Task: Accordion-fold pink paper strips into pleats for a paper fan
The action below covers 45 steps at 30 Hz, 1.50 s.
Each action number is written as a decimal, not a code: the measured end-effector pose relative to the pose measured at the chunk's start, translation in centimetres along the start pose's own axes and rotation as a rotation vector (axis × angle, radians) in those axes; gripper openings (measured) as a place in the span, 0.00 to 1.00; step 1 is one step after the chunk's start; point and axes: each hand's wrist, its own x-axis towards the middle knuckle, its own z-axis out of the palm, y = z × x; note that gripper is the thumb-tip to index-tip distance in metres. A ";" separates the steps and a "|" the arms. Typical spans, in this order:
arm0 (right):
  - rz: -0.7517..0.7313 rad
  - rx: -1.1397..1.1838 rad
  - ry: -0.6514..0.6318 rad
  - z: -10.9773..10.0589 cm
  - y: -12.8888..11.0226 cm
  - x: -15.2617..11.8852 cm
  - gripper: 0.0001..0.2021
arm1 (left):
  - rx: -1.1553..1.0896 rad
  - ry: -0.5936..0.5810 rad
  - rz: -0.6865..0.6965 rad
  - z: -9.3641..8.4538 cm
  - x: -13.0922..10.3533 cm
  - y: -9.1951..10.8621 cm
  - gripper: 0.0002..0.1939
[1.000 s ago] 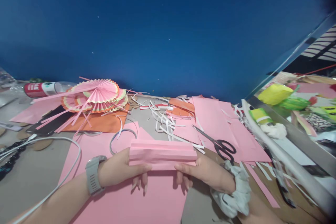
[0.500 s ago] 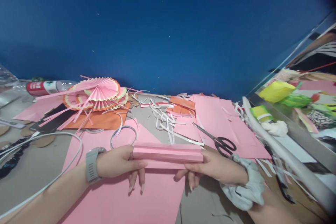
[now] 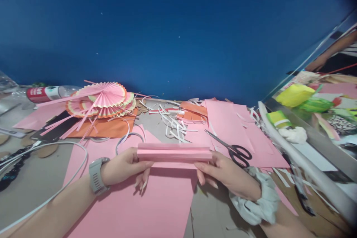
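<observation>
A strip of pink paper with lengthwise folds (image 3: 174,156) is stretched between both hands above a large pink sheet (image 3: 139,208). My left hand (image 3: 129,167) pinches its left end, thumb on the front. At the right end my right hand (image 3: 219,169) grips it the same way. Black-handled scissors (image 3: 237,152) lie just beyond my right hand, partly on more pink sheets (image 3: 231,122). Pleated pink paper rosettes with orange and yellow edges (image 3: 103,98) rest at the back left on orange paper (image 3: 111,128).
White paper strips (image 3: 173,119) are scattered at the back middle. A white cable (image 3: 83,152) loops on the left, near a plastic bottle (image 3: 41,94). To the right lie a long white roll (image 3: 295,163) and a utility knife (image 3: 302,197). Another person's arm (image 3: 331,52) shows at the upper right.
Both hands have lifted the folded pink strip slightly upward and to the left. The other person's arm now reaches further into view at the upper right.
</observation>
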 end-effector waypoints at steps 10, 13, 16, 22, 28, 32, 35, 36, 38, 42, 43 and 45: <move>0.002 -0.061 -0.006 0.8 0.0 0.5 0.22 | -0.088 0.026 0.014 0.5 0.1 -0.5 0.23; -0.017 -0.020 -0.008 0.6 0.3 0.5 0.22 | -0.110 0.022 0.023 0.2 0.0 -0.7 0.21; -0.038 0.111 -0.033 0.5 0.9 0.5 0.19 | -0.151 0.014 0.035 0.0 0.0 -0.7 0.19; -0.036 0.274 -0.043 0.6 1.3 0.4 0.14 | -0.294 0.035 0.056 0.0 0.1 -0.5 0.14; -0.051 0.404 -0.052 0.0 1.3 0.3 0.12 | -0.384 0.038 0.082 0.3 0.0 -0.4 0.11; -0.102 0.381 -0.121 -0.9 1.3 0.0 0.15 | -0.382 -0.167 0.060 -0.9 -0.6 0.4 0.20; -0.103 0.323 -0.192 -1.3 0.6 -0.5 0.16 | -0.357 -0.482 -0.036 -1.7 -1.0 1.8 0.45; -0.095 0.274 -0.206 -1.4 0.3 -0.7 0.16 | -0.314 -0.564 -0.059 -1.6 -1.1 2.4 0.45; -0.091 0.120 -0.232 -1.1 -0.5 -0.9 0.17 | -0.139 -0.606 -0.073 -0.4 -1.2 3.5 0.45; -0.159 -0.125 -0.325 0.0 -1.7 -1.2 0.16 | 0.445 -0.246 -0.171 3.9 -1.4 4.8 0.24; -0.178 -0.143 -0.338 0.1 -1.8 -1.3 0.15 | 0.572 -0.140 -0.149 4.9 -1.4 5.1 0.22; -0.196 -0.163 -0.314 0.1 -2.0 -1.5 0.13 | 0.715 -0.079 -0.119 6.0 -1.4 5.6 0.18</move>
